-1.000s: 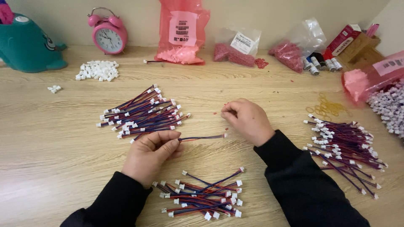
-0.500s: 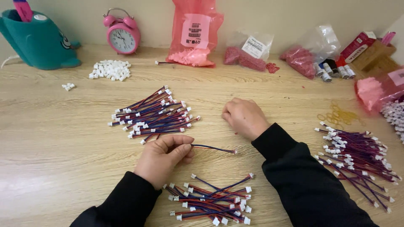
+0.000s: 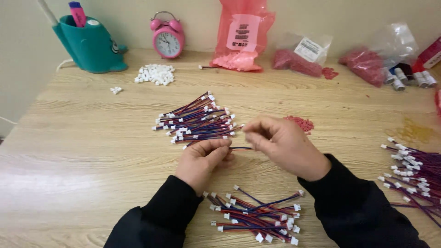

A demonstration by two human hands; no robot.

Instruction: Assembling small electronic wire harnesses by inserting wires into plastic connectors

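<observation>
My left hand (image 3: 204, 158) pinches one end of a short red-and-blue wire (image 3: 240, 148) at the middle of the wooden table (image 3: 92, 138). My right hand (image 3: 285, 144) closes its fingertips on the wire's other end, so the wire spans the small gap between both hands. Just behind my hands lies a bundle of the same wires with white connectors (image 3: 197, 121). A second, looser pile of wires (image 3: 259, 216) lies in front, between my black sleeves.
A third wire pile (image 3: 411, 172) lies at the right edge. White connector housings (image 3: 155, 73) and a small red heap (image 3: 301, 123) sit on the table. Along the back stand a teal pen holder (image 3: 87, 43), a pink alarm clock (image 3: 167, 39) and pink and clear bags (image 3: 243, 34).
My right hand has come back to the wire and taken hold of its free end. The view has shifted, so everything sits further right in the frame.
</observation>
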